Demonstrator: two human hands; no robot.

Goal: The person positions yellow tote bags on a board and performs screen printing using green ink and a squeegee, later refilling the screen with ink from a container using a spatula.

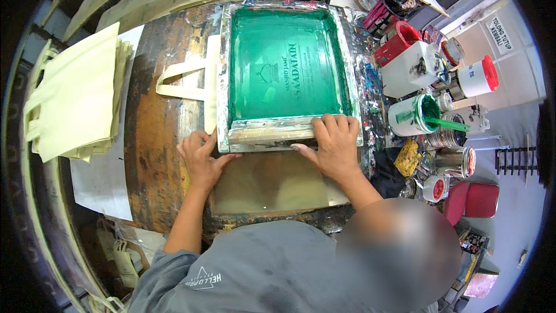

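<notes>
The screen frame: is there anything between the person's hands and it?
Nothing visible does. The right hand already rests on the near wooden edge of the screen frame, fingers over the top. The left hand touches its near left corner. A cloth bag lies under the frame's left side, not between.

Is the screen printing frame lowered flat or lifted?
Lowered, it seems: the screen printing frame lies over the cream bag, and the right hand presses its near edge.
</notes>
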